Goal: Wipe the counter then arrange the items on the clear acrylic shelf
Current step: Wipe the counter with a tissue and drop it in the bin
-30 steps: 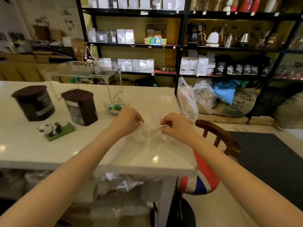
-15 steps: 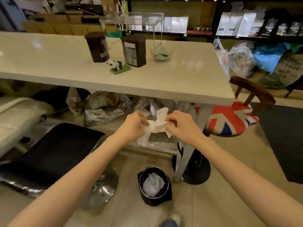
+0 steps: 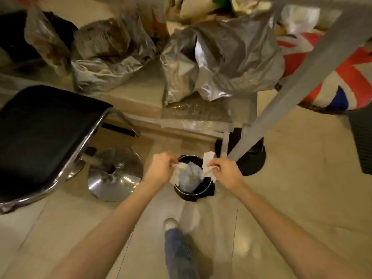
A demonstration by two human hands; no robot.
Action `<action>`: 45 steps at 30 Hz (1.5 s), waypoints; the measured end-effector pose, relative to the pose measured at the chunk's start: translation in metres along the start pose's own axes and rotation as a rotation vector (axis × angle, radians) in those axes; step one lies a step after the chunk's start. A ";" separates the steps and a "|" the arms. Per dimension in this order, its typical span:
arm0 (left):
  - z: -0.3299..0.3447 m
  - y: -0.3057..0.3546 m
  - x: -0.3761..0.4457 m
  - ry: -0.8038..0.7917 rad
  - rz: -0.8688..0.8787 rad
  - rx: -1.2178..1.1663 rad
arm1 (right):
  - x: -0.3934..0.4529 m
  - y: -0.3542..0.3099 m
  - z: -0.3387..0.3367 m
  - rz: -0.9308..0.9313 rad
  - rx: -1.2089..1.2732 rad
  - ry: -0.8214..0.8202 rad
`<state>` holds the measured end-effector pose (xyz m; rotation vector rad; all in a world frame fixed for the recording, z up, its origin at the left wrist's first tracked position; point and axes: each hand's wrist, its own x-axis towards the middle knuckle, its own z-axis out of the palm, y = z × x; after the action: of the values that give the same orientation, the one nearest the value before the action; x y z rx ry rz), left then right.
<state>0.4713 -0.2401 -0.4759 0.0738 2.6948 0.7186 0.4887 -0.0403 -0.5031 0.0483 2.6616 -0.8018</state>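
White paper tissue (image 3: 207,168), crumpled, pinched in both hands right over the small black bin (image 3: 194,186) on the floor. Left hand (image 3: 160,169) curled tight on one end of the paper, right hand (image 3: 225,174) curled tight on the other end, fingers closed narrow on it. Hard to tell if one long piece or two bits. More white paper already down inside the bin. Wiping step looks finished; throwing the used paper away now. Next move probably: open both hands, let the paper drop straight in, then back up to the counter for the shelf part. Just right of the bin, a grey table leg (image 3: 298,85) and a dark round base. Left, a black stool seat (image 3: 42,133) with a shiny round foot (image 3: 115,174). Far side, silver crinkly bags (image 3: 219,57) on a low ledge. Far right, a flag-pattern stool (image 3: 342,77), cut off at the edge. Near, one jeans leg and shoe (image 3: 171,224). Counter top, clear shelf and items all out of sight. Whole view a bit blurry.
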 end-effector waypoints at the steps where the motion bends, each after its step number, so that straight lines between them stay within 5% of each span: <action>1: 0.019 -0.011 0.013 -0.013 -0.014 -0.003 | 0.012 0.013 0.020 0.034 0.016 -0.005; 16: 0.283 -0.139 0.156 -0.230 -0.133 -0.103 | 0.154 0.155 0.269 0.177 0.052 -0.282; 22: 0.306 -0.170 0.152 -0.321 -0.047 0.211 | 0.158 0.168 0.278 0.218 0.002 -0.317; 35: 0.097 -0.053 0.080 -0.361 -0.041 0.315 | 0.082 0.035 0.075 0.084 -0.006 -0.285; 45: -0.121 0.086 -0.018 -0.064 0.098 0.312 | -0.020 -0.111 -0.129 -0.165 -0.186 -0.199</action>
<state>0.4431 -0.2253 -0.3305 0.3017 2.7330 0.3100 0.4497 -0.0623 -0.3380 -0.2873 2.5595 -0.5704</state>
